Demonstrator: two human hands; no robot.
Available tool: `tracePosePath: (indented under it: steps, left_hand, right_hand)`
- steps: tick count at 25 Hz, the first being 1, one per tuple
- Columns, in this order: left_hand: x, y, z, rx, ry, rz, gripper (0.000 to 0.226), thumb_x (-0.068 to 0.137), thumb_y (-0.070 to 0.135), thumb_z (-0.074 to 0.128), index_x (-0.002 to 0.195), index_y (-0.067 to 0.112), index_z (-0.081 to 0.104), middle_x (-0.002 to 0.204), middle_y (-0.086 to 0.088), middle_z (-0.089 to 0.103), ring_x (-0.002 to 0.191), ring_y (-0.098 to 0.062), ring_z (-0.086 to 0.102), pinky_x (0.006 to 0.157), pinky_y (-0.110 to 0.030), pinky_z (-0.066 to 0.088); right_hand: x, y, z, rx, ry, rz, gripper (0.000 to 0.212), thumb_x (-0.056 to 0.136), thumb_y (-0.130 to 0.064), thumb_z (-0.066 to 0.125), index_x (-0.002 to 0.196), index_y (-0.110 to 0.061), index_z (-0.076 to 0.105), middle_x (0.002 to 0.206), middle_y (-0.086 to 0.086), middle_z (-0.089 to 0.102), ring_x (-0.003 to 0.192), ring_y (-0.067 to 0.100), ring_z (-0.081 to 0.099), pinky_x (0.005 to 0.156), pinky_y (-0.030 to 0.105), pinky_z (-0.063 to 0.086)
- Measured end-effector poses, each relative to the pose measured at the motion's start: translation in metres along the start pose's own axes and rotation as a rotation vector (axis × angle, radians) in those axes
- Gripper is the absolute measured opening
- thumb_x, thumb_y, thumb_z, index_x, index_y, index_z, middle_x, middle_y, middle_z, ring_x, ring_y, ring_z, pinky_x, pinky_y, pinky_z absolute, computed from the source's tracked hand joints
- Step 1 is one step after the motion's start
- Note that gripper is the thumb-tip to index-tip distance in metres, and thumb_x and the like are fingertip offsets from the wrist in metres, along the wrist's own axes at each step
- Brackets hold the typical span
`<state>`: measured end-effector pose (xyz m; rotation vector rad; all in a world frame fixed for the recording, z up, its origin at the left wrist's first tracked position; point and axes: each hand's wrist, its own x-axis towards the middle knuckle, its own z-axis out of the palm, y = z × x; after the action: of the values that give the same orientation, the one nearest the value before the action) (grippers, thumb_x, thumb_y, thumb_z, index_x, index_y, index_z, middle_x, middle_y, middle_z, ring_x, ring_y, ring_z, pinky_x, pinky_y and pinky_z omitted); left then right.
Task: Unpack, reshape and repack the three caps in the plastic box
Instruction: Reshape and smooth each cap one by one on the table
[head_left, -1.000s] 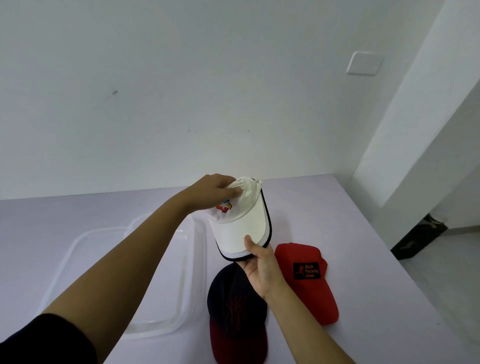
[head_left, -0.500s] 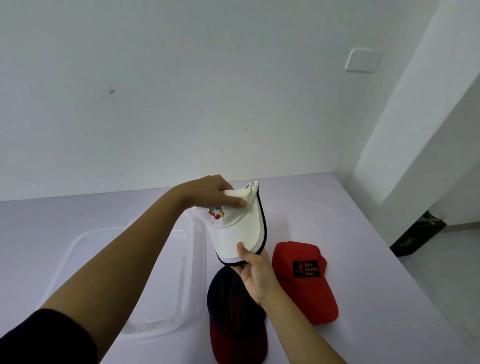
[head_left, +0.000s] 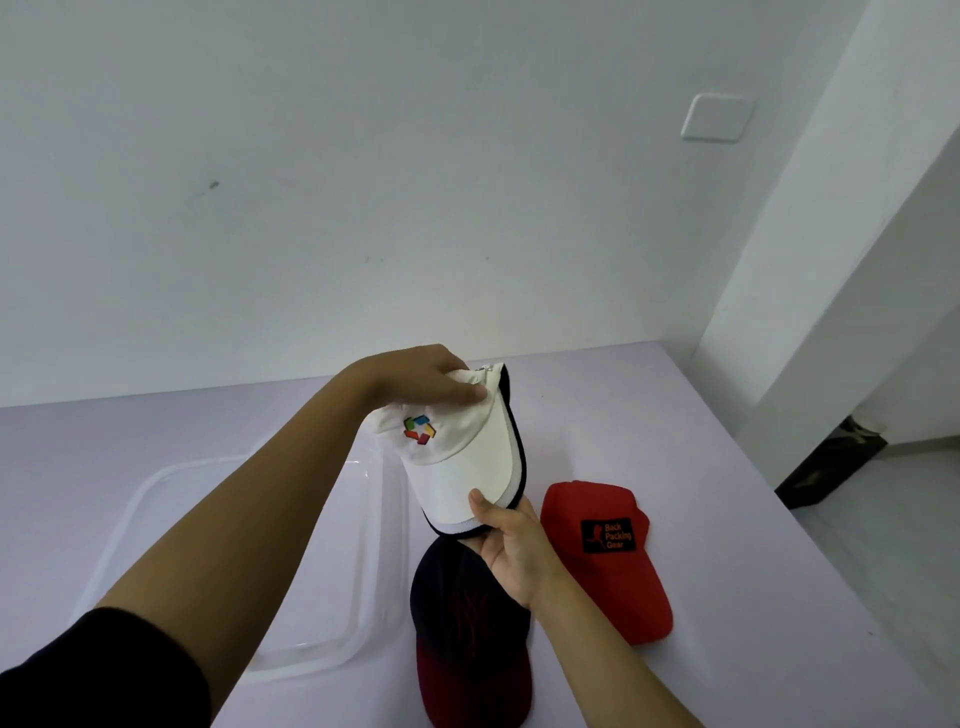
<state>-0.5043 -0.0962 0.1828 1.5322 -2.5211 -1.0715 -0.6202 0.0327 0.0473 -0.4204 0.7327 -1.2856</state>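
I hold a white cap (head_left: 462, 457) with a coloured logo and dark brim edge in the air above the table. My left hand (head_left: 415, 376) grips its crown from above. My right hand (head_left: 511, 545) pinches the front of its brim from below. Under it on the table lies a dark navy cap (head_left: 462, 618) with a red brim, partly hidden by my right hand. A red cap (head_left: 613, 561) with a black patch lies just to its right. The clear plastic box (head_left: 363, 597) stands on the left, partly behind my left arm, with nothing visible inside.
The pale purple table (head_left: 727, 519) ends at a white wall at the back and drops off on the right, where a floor and a dark object (head_left: 826, 467) show. A white wall plate (head_left: 717, 117) sits high on the wall.
The white cap has turned and tilted between my hands, its logo now facing more toward me and its crown shifted left. Both hands keep their grips.
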Motion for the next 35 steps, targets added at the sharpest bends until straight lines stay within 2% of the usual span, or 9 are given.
tracePosePath:
  steps: [5,7,9,10,14,20,26,31,35]
  left_hand:
    - [-0.004,0.005,0.003,-0.074,-0.006,0.016,0.035,0.089,0.056,0.048,0.088,0.026,0.067,0.084,0.005,0.069,0.079,-0.013,0.066,0.070,-0.025,0.050]
    - [0.003,0.000,0.010,-0.126,0.339,0.032,0.050,0.087,0.063,0.042,0.093,0.021,0.069,0.093,0.000,0.069,0.088,-0.019,0.063,0.077,-0.032,0.049]
    - [0.007,-0.016,0.018,-0.457,0.701,-0.052,0.049,0.090,0.057,0.041,0.098,0.016,0.066,0.106,-0.004,0.069,0.094,-0.022,0.063,0.087,-0.038,0.048]
    - [0.010,-0.026,0.027,-0.681,0.716,-0.151,0.042,0.093,0.050,0.042,0.103,0.015,0.063,0.112,-0.006,0.067,0.094,-0.023,0.062,0.088,-0.039,0.049]
    - [0.010,-0.044,0.092,-1.388,0.115,-0.336,0.042,0.095,0.037,0.050,0.122,0.005,0.053,0.116,-0.014,0.062,0.102,-0.029,0.062,0.084,-0.042,0.054]
    - [0.024,-0.065,0.115,-1.838,0.165,-0.176,0.035,0.095,0.009,0.044,0.129,0.001,0.050,0.125,-0.019,0.061,0.108,-0.032,0.061,0.080,-0.046,0.058]
    - [0.059,-0.099,0.130,-1.863,0.244,-0.435,0.035,0.096,0.005,0.043,0.129,-0.004,0.047,0.126,-0.020,0.058,0.109,-0.034,0.059,0.091,-0.049,0.050]
    - [0.096,-0.126,0.154,-1.698,0.329,-0.688,0.031,0.098,0.005,0.039,0.127,-0.006,0.044,0.119,-0.019,0.055,0.105,-0.033,0.055,0.094,-0.048,0.046]
    - [0.109,-0.139,0.181,-1.167,0.282,-0.665,0.039,0.100,0.020,0.032,0.131,-0.002,0.041,0.122,-0.014,0.056,0.103,-0.028,0.055,0.090,-0.041,0.047]
  right_hand:
    - [0.000,0.001,-0.003,0.115,-0.033,0.032,0.046,0.074,-0.006,0.068,0.119,-0.013,0.058,0.116,0.009,0.069,0.106,0.026,0.065,0.078,0.035,0.058]
    - [0.001,-0.001,-0.006,0.237,0.013,0.009,0.055,0.069,-0.011,0.075,0.121,-0.009,0.056,0.116,0.011,0.069,0.103,0.026,0.067,0.076,0.036,0.059]
    - [0.004,-0.004,-0.010,0.390,0.074,-0.042,0.042,0.075,-0.012,0.066,0.116,-0.007,0.058,0.108,0.012,0.071,0.096,0.025,0.070,0.076,0.038,0.060]
    - [0.006,-0.007,-0.012,0.452,0.100,-0.075,0.035,0.078,-0.012,0.060,0.113,-0.008,0.060,0.104,0.012,0.073,0.092,0.024,0.071,0.075,0.038,0.060]
    - [0.017,-0.014,-0.013,0.492,0.157,-0.061,0.033,0.080,-0.011,0.057,0.113,-0.006,0.059,0.102,0.013,0.073,0.091,0.025,0.071,0.072,0.037,0.060]
    - [0.034,-0.015,-0.022,0.261,0.203,0.066,0.049,0.074,-0.016,0.064,0.121,-0.008,0.055,0.112,0.013,0.069,0.099,0.026,0.068,0.071,0.033,0.060]
    - [0.099,-0.022,-0.056,-0.017,0.351,0.125,0.042,0.087,-0.006,0.058,0.128,-0.004,0.048,0.118,0.014,0.062,0.103,0.025,0.061,0.069,0.033,0.060]
    - [0.155,0.006,-0.082,-0.215,0.544,0.257,0.043,0.090,-0.002,0.054,0.132,0.001,0.043,0.129,0.021,0.055,0.111,0.032,0.056,0.094,0.046,0.049]
    - [0.164,0.030,-0.098,-0.508,0.626,0.299,0.042,0.092,-0.014,0.054,0.131,-0.003,0.043,0.129,0.016,0.056,0.109,0.029,0.057,0.095,0.040,0.048]
